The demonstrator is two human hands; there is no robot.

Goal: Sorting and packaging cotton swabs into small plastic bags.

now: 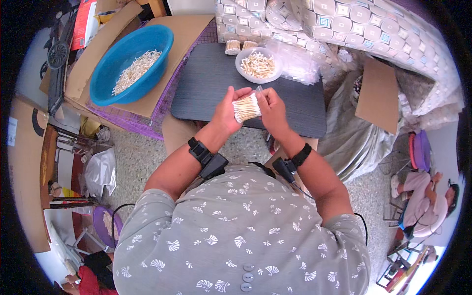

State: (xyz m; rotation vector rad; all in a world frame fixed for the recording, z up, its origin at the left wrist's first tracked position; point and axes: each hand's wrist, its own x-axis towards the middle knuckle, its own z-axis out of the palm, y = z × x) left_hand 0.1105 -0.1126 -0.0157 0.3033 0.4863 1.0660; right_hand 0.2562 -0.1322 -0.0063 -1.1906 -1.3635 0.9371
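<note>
Purple basin: one, lower left of the frame (100, 230), with pale contents too small to count.
Blue basin: one, upper left (104, 87), holding a loose heap of swabs (135, 72), too many to count.
Dark tabletop: one, upper centre (199, 83).
Left hand: one, centre (226, 110), half open and cupped, supporting the left side of the held bundle.
Standing bundles: two, upper centre, one (232, 47) left of the other (249, 44).
Held bundle: one, of swabs, centre (247, 108), between both hands.
White bowl: one, upper centre (279, 61), full of loose swabs.
Right hand: one, centre (272, 109), thumb and fingers closed on the bundle's right side.
Clear bags: a pile right of the bowl (300, 66), number unclear.
Seated person: one, lower right (427, 214).
</note>
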